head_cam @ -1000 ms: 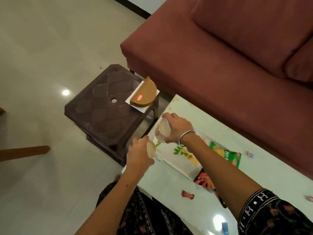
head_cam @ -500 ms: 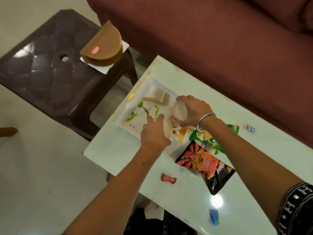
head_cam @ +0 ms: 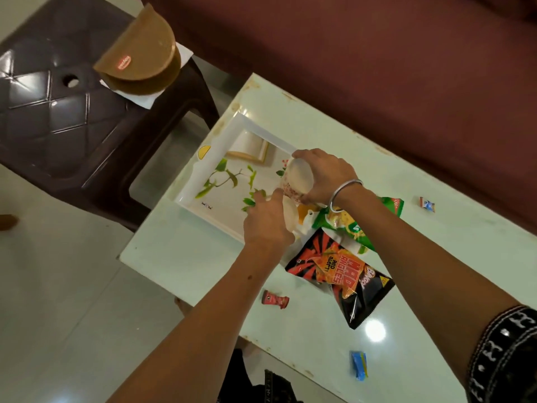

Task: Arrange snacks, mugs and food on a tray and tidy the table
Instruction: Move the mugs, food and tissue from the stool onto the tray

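— What are the hands doing on your feed?

— I see my right hand (head_cam: 322,177) wrapped around a white mug with a red pattern (head_cam: 296,181), tipped on its side so the mouth faces me, held above the near end of the white tray (head_cam: 203,175). My left hand (head_cam: 267,222) is just below it, fingers curled round a second pale mug (head_cam: 290,215) — most of that one is hidden behind the hand, so I can't tell whether it rests on the tray.

— And the tray itself?

— It lies on the pale green table (head_cam: 180,257), stretching away from both hands toward the far corner. A cream-coloured piece of food (head_cam: 250,148) sits at its far end, beyond my right hand.

— The snacks?

— Under my right wrist there's a green packet (head_cam: 357,225), its edge overlapping the tray. Next to it, toward me, between my two forearms, is a black and red chip bag (head_cam: 340,274). A small red wrapper (head_cam: 274,299) lies beside my left forearm, a blue one (head_cam: 359,365) nearer me by the right arm, and another small wrapper (head_cam: 427,204) out to the right of my right wrist.

— Anything off the table?

— Left of my hands, a dark plastic stool (head_cam: 58,112) carries a brown half-round container (head_cam: 142,59) on white paper.
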Demonstrator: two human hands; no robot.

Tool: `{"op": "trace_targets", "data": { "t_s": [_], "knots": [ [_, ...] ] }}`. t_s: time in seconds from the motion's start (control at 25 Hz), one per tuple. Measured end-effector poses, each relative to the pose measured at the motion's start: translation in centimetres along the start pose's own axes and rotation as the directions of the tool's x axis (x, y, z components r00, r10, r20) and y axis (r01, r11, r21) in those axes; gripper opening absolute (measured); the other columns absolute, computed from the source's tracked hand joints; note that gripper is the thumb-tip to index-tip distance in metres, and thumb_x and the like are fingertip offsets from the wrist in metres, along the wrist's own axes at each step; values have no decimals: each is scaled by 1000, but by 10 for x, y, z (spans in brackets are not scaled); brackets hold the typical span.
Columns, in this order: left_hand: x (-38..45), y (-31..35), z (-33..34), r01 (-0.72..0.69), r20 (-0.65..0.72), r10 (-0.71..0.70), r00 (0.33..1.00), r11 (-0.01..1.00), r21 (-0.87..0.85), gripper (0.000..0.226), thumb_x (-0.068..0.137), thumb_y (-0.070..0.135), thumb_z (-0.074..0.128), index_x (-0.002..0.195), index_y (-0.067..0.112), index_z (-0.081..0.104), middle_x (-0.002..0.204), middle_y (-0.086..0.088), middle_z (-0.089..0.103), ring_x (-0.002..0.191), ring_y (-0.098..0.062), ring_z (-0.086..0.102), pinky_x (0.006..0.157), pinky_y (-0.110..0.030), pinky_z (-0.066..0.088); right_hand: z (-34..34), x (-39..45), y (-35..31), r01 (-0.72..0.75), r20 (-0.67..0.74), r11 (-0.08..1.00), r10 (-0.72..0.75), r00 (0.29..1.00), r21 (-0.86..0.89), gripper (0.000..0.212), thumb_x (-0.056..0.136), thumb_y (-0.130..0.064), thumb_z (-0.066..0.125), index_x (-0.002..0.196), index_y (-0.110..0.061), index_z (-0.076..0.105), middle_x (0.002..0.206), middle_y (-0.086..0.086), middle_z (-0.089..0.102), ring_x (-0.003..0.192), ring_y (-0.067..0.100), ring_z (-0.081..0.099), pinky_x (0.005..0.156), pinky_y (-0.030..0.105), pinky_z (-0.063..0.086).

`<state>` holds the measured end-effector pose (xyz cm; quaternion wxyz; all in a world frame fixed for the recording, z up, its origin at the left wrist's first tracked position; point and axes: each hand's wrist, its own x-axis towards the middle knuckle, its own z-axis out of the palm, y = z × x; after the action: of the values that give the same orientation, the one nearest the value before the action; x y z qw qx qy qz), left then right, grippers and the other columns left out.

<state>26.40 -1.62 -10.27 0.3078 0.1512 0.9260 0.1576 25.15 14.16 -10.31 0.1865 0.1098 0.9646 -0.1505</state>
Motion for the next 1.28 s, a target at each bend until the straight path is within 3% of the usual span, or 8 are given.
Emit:
{"op": "trace_targets", "data": {
  "t_s": [0.36, 0.56, 0.68, 0.76, 0.88, 1.04, 1.16, 1.28],
  "knots": [
    [-2, -2, 5, -5, -10, 5, 1000, 1000, -15, 96, 62, 25, 81, 138, 26, 23, 133, -13, 37, 115, -34, 48, 86, -41, 49, 0, 1, -2, -10, 9, 1000, 10, 1000, -16, 97, 52, -33, 85, 133, -35, 32, 136, -2, 46, 110, 30, 56, 83, 37, 48],
    [-24, -20, -4, -43, -69, 34, 997, 990, -134, 112, 62, 36, 79, 144, 29, 2, 146, -11, 23, 130, -32, 34, 98, -49, 43, -8, -4, -4, -75, 119, 988, 58, 991, 138, 114, 52, -17, 86, 144, -29, 20, 147, 6, 29, 131, 29, 37, 103, 46, 41],
    [-35, -55, -29, -98, -224, 30, 974, 950, -298, 88, 72, 33, 71, 142, 24, 18, 145, -5, 32, 129, -23, 39, 98, -35, 43, -21, -8, -13, -104, -22, 967, 112, 993, 234, 92, 64, -22, 80, 141, -24, 30, 144, 8, 37, 130, 27, 39, 107, 37, 36],
    [-29, -82, -59, -115, -327, -15, 945, 919, -377, 73, 76, 29, 69, 138, 19, 31, 138, -2, 43, 123, -20, 45, 92, -27, 40, -28, -4, -35, -102, -138, 927, 161, 977, 360, 73, 69, -19, 78, 133, -20, 44, 133, 8, 49, 118, 27, 50, 99, 35, 40],
    [-1, -121, -117, -126, -452, -73, 889, 910, -396, 62, 75, 20, 71, 130, 11, 44, 124, -10, 54, 113, -26, 53, 89, -28, 40, -38, 20, -92, -82, -183, 751, 263, 947, 655, 50, 70, -15, 78, 116, -17, 59, 115, 5, 61, 98, 22, 59, 83, 34, 50],
    [48, -149, -190, -151, -514, -51, 856, 927, -343, 57, 76, 20, 70, 127, 9, 46, 123, -10, 55, 114, -25, 53, 91, -28, 40, -46, 73, -173, -54, -136, 529, 314, 940, 847, 36, 73, -17, 76, 107, -16, 63, 102, -2, 62, 90, 14, 60, 70, 15, 46],
    [81, -162, -224, -232, -524, 73, 849, 942, -243, 59, 76, 20, 70, 128, 11, 42, 127, -9, 52, 118, -24, 49, 95, -28, 38, -52, 119, -223, -113, -52, 355, 424, 904, 928, 35, 73, -21, 76, 104, -11, 64, 90, 2, 66, 86, 17, 64, 80, 31, 54],
    [116, -171, -241, -265, -428, 207, 880, 961, -80, 69, 78, 22, 68, 135, 10, 32, 140, -11, 40, 132, -25, 36, 105, -42, 40, -57, 162, -249, -228, 102, 145, 586, 803, 963, 36, 72, -29, 77, 99, -7, 65, 68, -1, 65, 63, 15, 65, 68, 32, 59]
  ]
}}
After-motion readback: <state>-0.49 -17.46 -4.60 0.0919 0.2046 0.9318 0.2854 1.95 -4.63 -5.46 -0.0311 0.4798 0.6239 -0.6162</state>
